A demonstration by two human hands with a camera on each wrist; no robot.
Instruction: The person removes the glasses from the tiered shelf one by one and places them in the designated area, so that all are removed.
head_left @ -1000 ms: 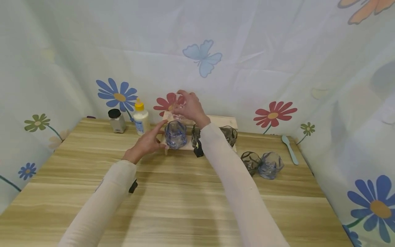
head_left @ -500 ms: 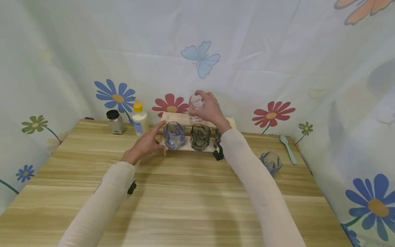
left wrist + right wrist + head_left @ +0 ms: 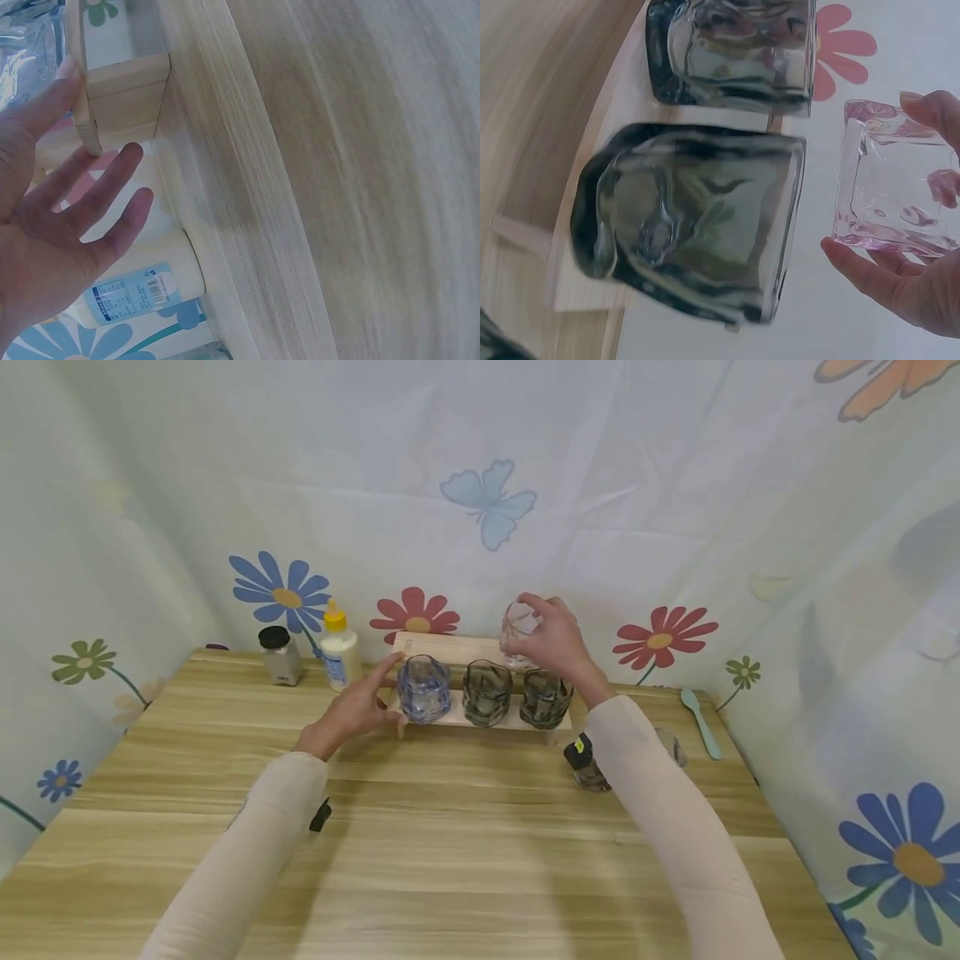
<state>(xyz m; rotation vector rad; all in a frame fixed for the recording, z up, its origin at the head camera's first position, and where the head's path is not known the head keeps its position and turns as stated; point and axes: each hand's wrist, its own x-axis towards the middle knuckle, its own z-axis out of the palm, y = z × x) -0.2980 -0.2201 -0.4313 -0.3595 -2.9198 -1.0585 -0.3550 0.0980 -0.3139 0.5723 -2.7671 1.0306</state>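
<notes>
My right hand [image 3: 558, 643] pinches a clear pinkish faceted glass [image 3: 896, 180] between thumb and fingers. It holds the glass above the right part of the upper shelf of a small two-step wooden rack [image 3: 442, 647]; whether the glass touches it I cannot tell. My left hand [image 3: 356, 714] holds the rack's left end between thumb and index finger, the other fingers [image 3: 105, 187] loosely extended. On the lower shelf stand a blue glass [image 3: 424, 690], a smoky grey glass [image 3: 487, 693] and another grey glass [image 3: 697, 217].
Left of the rack stand a yellow-capped white bottle [image 3: 341, 652] and a black-lidded jar [image 3: 281, 657]. A dark glass [image 3: 591, 777] and a bluish glass [image 3: 672, 747] are partly hidden by my right forearm. A light blue spoon [image 3: 701, 724] lies near the right table edge.
My right hand has carried the pinkish glass rightward along the upper shelf, bringing the right-hand grey glass on the rack into view. The left hand has stayed at the rack's left end.
</notes>
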